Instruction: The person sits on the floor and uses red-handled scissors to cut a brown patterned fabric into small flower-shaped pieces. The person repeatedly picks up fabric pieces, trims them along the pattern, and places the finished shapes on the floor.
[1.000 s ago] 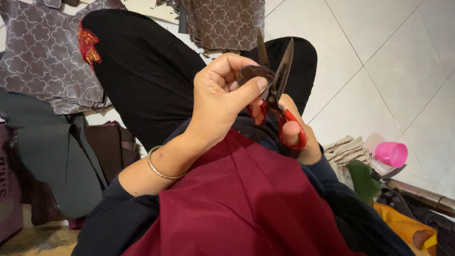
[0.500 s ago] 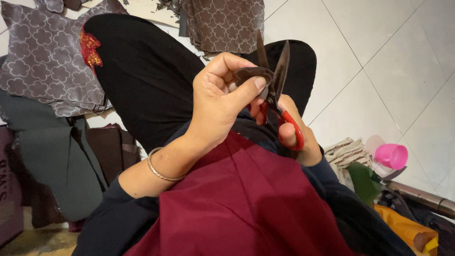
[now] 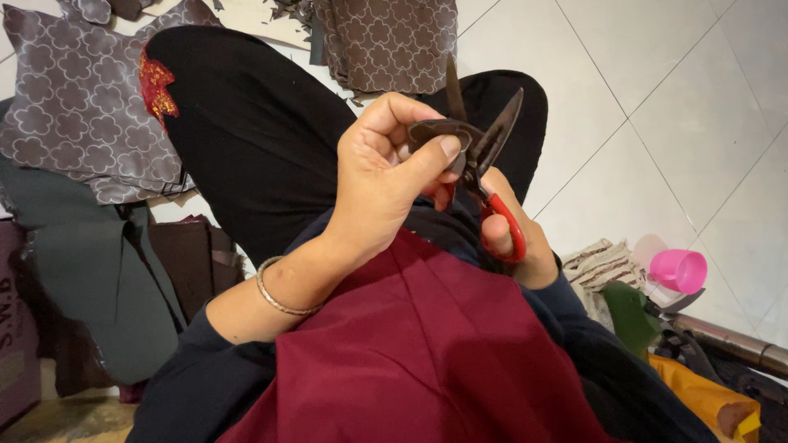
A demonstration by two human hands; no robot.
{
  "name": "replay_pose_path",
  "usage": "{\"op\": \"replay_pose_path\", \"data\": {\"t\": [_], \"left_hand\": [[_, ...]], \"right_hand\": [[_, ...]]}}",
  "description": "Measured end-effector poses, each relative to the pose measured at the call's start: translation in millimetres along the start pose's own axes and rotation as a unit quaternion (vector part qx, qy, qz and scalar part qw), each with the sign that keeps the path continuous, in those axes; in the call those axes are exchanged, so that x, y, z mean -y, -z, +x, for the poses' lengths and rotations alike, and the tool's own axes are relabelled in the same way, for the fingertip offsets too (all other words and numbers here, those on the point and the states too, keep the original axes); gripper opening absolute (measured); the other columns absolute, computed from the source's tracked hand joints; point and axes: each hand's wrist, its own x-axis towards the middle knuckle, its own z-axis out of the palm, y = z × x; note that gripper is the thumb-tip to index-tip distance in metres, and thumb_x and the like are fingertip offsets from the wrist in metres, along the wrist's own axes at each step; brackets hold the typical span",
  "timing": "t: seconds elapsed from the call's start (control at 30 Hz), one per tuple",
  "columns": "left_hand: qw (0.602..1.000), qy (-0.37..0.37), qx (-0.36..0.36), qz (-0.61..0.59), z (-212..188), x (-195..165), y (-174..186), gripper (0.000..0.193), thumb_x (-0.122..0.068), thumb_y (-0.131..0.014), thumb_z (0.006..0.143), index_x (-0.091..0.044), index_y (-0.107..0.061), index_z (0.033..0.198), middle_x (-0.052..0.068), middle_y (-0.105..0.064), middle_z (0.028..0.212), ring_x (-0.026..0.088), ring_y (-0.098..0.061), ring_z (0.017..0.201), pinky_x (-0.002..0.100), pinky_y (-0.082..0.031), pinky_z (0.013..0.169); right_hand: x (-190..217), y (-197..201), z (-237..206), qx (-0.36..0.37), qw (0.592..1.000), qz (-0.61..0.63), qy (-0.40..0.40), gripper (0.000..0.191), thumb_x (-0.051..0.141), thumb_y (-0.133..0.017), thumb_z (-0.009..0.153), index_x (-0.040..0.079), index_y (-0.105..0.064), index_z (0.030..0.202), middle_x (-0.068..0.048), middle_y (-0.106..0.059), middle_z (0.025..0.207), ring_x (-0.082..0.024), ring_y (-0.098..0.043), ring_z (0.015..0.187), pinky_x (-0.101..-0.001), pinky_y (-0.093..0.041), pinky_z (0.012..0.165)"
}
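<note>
My left hand [image 3: 382, 184] pinches a small dark brown oval piece of material [image 3: 439, 131] between thumb and fingers, held up over my lap. My right hand [image 3: 521, 242] grips red-handled scissors [image 3: 484, 156], whose dark blades stand apart in a V around the edge of the piece. A thin metal bangle [image 3: 275, 297] circles my left wrist. I sit cross-legged in black trousers [image 3: 246, 123] with a maroon cloth [image 3: 410, 353] over my lap. Much of my right hand is hidden behind my left.
Patterned grey-brown sheets lie on the floor at upper left [image 3: 78, 107] and top centre [image 3: 386, 41]. Dark green and brown sheets [image 3: 98, 279] lie at left. A pink cup [image 3: 680, 269], a folded cloth [image 3: 603, 267], a green scrap and a yellow bag [image 3: 698, 394] sit at right on white tiles.
The scissor blades have stayed apart around the piece. My left hand has turned the small piece slightly; both hands remain in the same place.
</note>
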Motion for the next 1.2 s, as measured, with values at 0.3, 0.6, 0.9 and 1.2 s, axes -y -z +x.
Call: {"op": "replay_pose_path", "data": {"t": [0.3,0.6,0.9,1.2], "left_hand": [[0.999,-0.027,0.019,-0.018,0.5,7.1,4.4,0.013,0.006,-0.067,0.101,-0.001,-0.058,0.108,0.010,-0.068,0.091,0.012,-0.066,0.072,0.027,-0.056,0.059],[0.999,-0.031,-0.013,-0.005,0.8,9.8,4.7,0.013,0.005,-0.068,0.100,-0.002,-0.060,0.107,0.007,-0.069,0.099,0.009,-0.066,0.085,0.024,-0.057,0.078],[0.998,-0.045,0.000,0.043,0.8,-1.9,7.6,0.014,0.002,-0.072,0.101,0.002,-0.065,0.113,0.008,-0.071,0.104,0.010,-0.068,0.090,0.025,-0.060,0.079],[0.992,-0.059,-0.001,0.108,-1.1,-7.5,7.4,0.018,0.004,-0.074,0.098,0.003,-0.065,0.113,0.006,-0.072,0.102,0.007,-0.069,0.088,0.023,-0.061,0.079]], "right_hand": [[-7.9,0.1,-8.8,-0.025,1.000,0.001,-0.017,0.099,0.089,-0.049,0.089,0.002,-0.048,0.138,-0.011,-0.054,0.119,-0.019,-0.050,0.104,-0.0348,-0.043,0.095],[-37.2,20.5,12.6,0.016,0.999,0.000,-0.029,0.100,0.100,-0.052,0.070,0.002,-0.059,0.093,-0.003,-0.050,0.078,-0.011,-0.046,0.069,-0.0225,-0.035,0.061],[-10.4,21.6,21.4,0.018,0.994,-0.105,-0.004,0.113,0.106,-0.045,0.068,0.000,-0.062,0.102,-0.002,-0.058,0.088,-0.011,-0.053,0.080,-0.0261,-0.044,0.072],[-16.1,27.1,20.2,0.043,0.987,-0.154,0.010,0.114,0.108,-0.039,0.064,0.001,-0.062,0.097,-0.003,-0.058,0.079,-0.012,-0.057,0.073,-0.0265,-0.045,0.065]]}}
